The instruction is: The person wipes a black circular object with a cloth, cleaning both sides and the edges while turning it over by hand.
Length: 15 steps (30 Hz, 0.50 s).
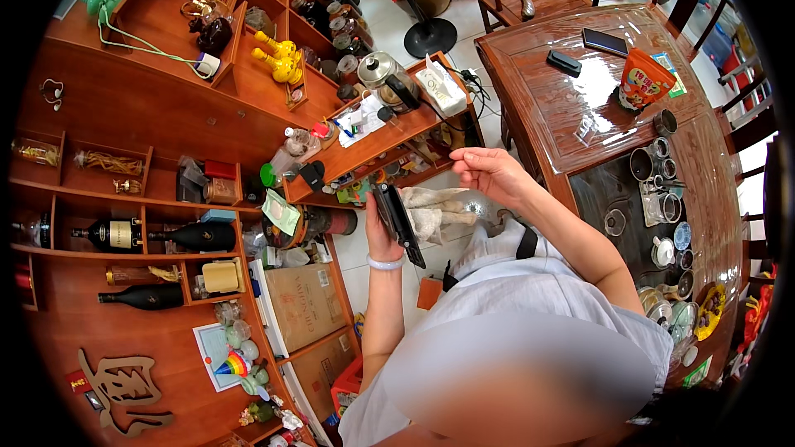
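Note:
My left hand (383,233), with a pale bangle (385,263) at its wrist, grips a black handheld device (397,221). The device is seen nearly edge-on, so its face is hidden. To the right, my right hand (490,175) hovers in the air with loosely curled fingers and nothing visible in them. A gap separates it from the device. Below both hands is a pale cloth-like item (435,211), partly hidden by the device. Beyond them stands a narrow wooden side table (372,152) bearing a glass electric kettle (388,77) and a tissue pack (442,90).
At right, a wooden tea table (534,68) holds a phone (605,42), a red snack pouch (646,81) and tea ware on a dark tray (596,198). Wooden shelving (124,118) with bottles fills the left. A black stand base (430,38) and cardboard boxes (304,307) stand nearby.

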Available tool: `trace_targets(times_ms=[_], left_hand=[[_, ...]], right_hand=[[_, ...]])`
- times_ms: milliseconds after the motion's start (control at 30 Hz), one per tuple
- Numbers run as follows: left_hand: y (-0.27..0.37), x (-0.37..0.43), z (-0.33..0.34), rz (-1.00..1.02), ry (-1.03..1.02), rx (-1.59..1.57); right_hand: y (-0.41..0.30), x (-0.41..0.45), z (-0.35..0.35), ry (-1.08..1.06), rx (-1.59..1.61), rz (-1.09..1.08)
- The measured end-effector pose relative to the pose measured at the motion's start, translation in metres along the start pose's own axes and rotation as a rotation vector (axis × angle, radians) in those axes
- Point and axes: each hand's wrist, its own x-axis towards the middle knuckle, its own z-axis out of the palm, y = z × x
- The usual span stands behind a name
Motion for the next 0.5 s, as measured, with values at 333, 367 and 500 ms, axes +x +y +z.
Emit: trace_targets(times_ms=[333, 367, 500], left_hand=[[-0.005, 0.01, 0.0, 0.108, -0.325, -0.014], [-0.007, 0.013, -0.002, 0.126, -0.464, -0.038], [-0.004, 0.007, 0.011, 0.093, -0.432, -0.039]], right_hand=[[0.029, 0.012, -0.038, 0.106, -0.648, -0.221], [0.034, 0.014, -0.042, 0.112, -0.648, -0.225], [0.048, 0.019, -0.054, -0.219, -0.968, -0.299]])
